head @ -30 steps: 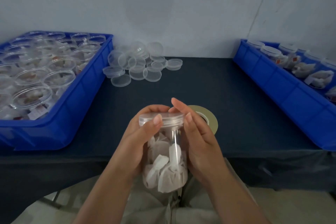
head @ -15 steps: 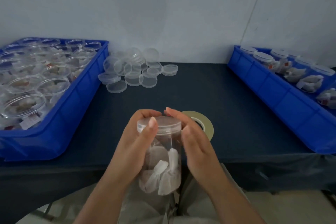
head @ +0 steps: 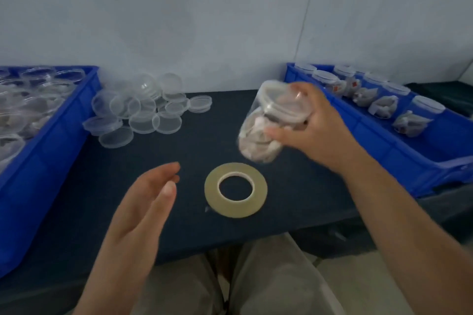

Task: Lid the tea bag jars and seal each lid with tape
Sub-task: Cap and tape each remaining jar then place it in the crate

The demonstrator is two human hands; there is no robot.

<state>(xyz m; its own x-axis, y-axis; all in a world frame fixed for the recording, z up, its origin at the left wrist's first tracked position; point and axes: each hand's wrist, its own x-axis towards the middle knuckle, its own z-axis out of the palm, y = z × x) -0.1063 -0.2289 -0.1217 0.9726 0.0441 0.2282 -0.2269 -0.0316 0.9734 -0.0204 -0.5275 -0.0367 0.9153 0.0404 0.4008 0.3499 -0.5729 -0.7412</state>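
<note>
Gripping the lidded tea bag jar (head: 258, 140) with curled right hand (head: 317, 135); left hand (head: 143, 212) loose, empty; next, probably, set it gently in the right blue bin (head: 384, 148).

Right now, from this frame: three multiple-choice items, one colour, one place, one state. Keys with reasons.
1. What colour are the left crate and the right crate?
A. blue
B. red
C. green

2. Where is the tape roll?
A. in the left crate
B. on the person's lap
C. flat on the table

3. What is the right hand doing?
A. resting open
B. gripping a lidded jar
C. pressing the tape roll

Answers:
1 A: the walls of both crates are plainly blue.
2 C: it lies flat on the dark table, between the hands.
3 B: its fingers curl round the jar, held tilted above the table, while the left hand is open and holds nothing.
</note>
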